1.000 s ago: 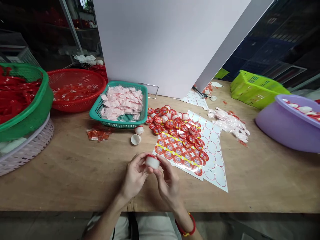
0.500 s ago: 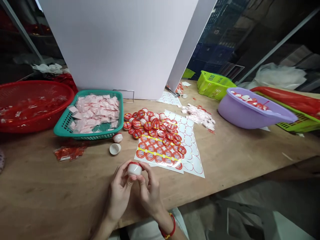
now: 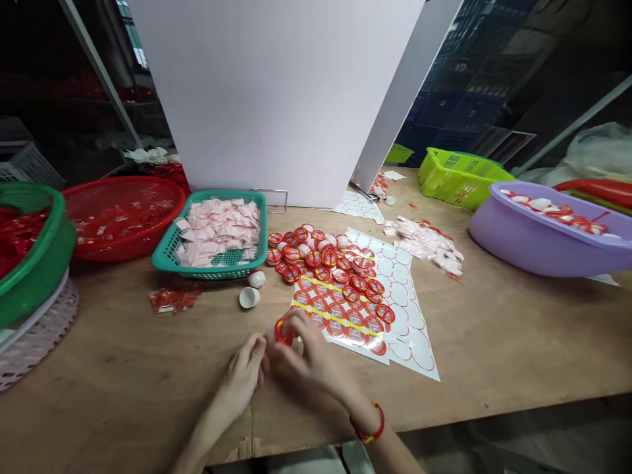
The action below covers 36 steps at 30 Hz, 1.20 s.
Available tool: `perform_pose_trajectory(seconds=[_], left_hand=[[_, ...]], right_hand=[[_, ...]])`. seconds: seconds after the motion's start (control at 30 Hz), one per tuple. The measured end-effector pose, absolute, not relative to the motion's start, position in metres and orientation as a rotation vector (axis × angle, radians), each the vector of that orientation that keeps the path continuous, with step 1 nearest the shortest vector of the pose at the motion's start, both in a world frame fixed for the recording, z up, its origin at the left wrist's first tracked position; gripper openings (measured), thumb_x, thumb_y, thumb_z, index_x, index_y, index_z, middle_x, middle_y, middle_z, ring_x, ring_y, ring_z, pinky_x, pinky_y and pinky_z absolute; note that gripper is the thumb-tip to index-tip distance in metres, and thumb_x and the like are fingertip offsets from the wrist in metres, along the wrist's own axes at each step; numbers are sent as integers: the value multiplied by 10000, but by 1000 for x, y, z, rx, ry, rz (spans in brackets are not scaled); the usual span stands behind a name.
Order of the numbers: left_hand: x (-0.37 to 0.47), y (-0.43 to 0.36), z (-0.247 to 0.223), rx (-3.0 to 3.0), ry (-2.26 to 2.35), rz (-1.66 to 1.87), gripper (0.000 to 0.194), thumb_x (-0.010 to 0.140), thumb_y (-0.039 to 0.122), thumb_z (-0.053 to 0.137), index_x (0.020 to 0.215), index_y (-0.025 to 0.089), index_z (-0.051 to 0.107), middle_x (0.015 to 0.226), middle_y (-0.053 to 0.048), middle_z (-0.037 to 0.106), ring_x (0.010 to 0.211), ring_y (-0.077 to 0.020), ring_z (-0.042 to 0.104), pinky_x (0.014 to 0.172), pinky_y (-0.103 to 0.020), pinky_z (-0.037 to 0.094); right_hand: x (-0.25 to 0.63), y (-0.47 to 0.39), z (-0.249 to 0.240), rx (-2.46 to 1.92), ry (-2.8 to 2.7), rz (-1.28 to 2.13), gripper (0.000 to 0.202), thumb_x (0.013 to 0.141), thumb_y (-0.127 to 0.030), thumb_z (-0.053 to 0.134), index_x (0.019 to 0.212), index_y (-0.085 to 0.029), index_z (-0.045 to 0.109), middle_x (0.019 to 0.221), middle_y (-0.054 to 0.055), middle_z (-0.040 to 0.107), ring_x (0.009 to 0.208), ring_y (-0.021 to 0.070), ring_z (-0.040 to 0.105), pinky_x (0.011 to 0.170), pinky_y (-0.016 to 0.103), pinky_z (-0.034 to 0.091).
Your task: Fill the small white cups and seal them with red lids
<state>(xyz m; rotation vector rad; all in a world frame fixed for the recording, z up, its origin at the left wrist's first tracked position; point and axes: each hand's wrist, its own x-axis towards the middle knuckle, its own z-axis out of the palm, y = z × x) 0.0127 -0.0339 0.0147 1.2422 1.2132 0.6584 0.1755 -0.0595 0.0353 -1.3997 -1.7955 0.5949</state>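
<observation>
A small white cup with a red label or lid [image 3: 281, 332] is in the fingers of my right hand [image 3: 313, 359], tilted so that its red face shows. My left hand [image 3: 241, 372] is just left of it, fingers loosely curled and thumb apart, with nothing visible in it. Whether its fingertips touch the cup is blurred. Ahead of the hands lies a sheet of round red stickers [image 3: 336, 316], partly covered by a heap of red-topped cups [image 3: 320, 257]. An uncapped white cup [image 3: 249, 297] lies on its side, close to a closed white cup [image 3: 256, 279].
A teal basket [image 3: 212, 271] holds pink-white packets. Red packets [image 3: 172, 299] lie before it. Red [image 3: 123, 253] and green [image 3: 54, 230] baskets stand left. A purple basin [image 3: 523, 247], a lime basket [image 3: 459, 187] and loose packets [image 3: 427, 243] are right. A white board [image 3: 281, 99] stands behind.
Both hands held the cup upright between them; now my right hand has it, turned on its side, and my left hand has drawn back slightly. The view has shifted left.
</observation>
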Motion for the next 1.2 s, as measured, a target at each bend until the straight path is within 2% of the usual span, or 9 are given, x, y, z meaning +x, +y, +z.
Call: perform_pose_trajectory(seconds=[0.07, 0.1, 0.17, 0.23, 0.43, 0.7, 0.87, 1.07, 1.2], left_hand=[[8, -17, 13, 1510, 1382, 859, 370, 698, 477, 583, 929, 188, 585, 693, -26, 590, 611, -193, 565, 631, -318, 455], [6, -7, 12, 1625, 1454, 953, 437, 665, 414, 636, 1031, 188, 556, 820, -55, 607, 756, -230, 588, 740, -354, 450], [5, 13, 10, 1822, 1528, 1041, 576, 619, 328, 689, 1140, 170, 500, 1039, -115, 574, 1012, -298, 529, 894, -421, 385], [8, 29, 7, 1976, 1511, 1006, 619, 612, 271, 699, 1176, 147, 473, 1120, -147, 542, 1098, -330, 472, 938, -453, 348], [12, 33, 10, 2051, 1489, 966, 329, 668, 136, 605, 990, 184, 561, 939, -89, 576, 910, -257, 568, 830, -371, 442], [-24, 4, 14, 1748, 1547, 1169, 339, 622, 144, 625, 946, 206, 543, 925, -77, 633, 863, -244, 603, 774, -361, 475], [-44, -10, 8, 1631, 1572, 1150, 320, 626, 186, 615, 933, 209, 526, 917, -56, 621, 841, -220, 600, 751, -358, 480], [-70, -26, 0, 1339, 1521, 1049, 333, 669, 209, 560, 992, 193, 480, 909, -55, 603, 783, -186, 595, 704, -322, 481], [-82, -26, -3, 1231, 1472, 1096, 403, 665, 202, 543, 1062, 174, 477, 977, -79, 587, 838, -191, 587, 741, -326, 474]], right_hand=[[184, -38, 27, -1618, -1793, 411, 73, 794, -212, 553, 831, -176, 502, 874, 52, 527, 743, 158, 538, 670, 281, 455], [188, -27, 23, -1703, -1807, 332, 86, 785, -218, 565, 830, -172, 509, 876, 56, 526, 723, 159, 538, 647, 279, 451], [192, -5, 15, -1764, -1877, 244, 94, 771, -222, 587, 818, -173, 522, 882, 55, 535, 711, 155, 544, 627, 264, 447], [191, 11, 8, -1744, -1929, 202, 76, 774, -211, 586, 800, -171, 528, 893, 57, 546, 734, 154, 552, 633, 251, 446], [182, 27, -4, -1768, -1912, 72, 82, 814, -112, 472, 830, -157, 539, 980, 94, 547, 710, 147, 541, 575, 240, 407], [176, 28, -10, -1788, -1942, -21, 190, 814, -211, 495, 983, -144, 551, 959, 99, 521, 706, 165, 517, 515, 230, 344], [173, 36, -3, -1827, -1953, -106, 144, 821, -194, 457, 847, -137, 587, 842, 84, 543, 579, 144, 492, 452, 231, 295], [132, 46, 28, -1388, -2011, 221, 181, 853, -216, 428, 875, -152, 596, 802, 61, 607, 654, 141, 567, 598, 231, 439], [75, 60, 33, -1354, -2412, 385, 342, 831, -96, 404, 1126, -181, 554, 1068, 84, 616, 868, 172, 607, 740, 255, 455]])
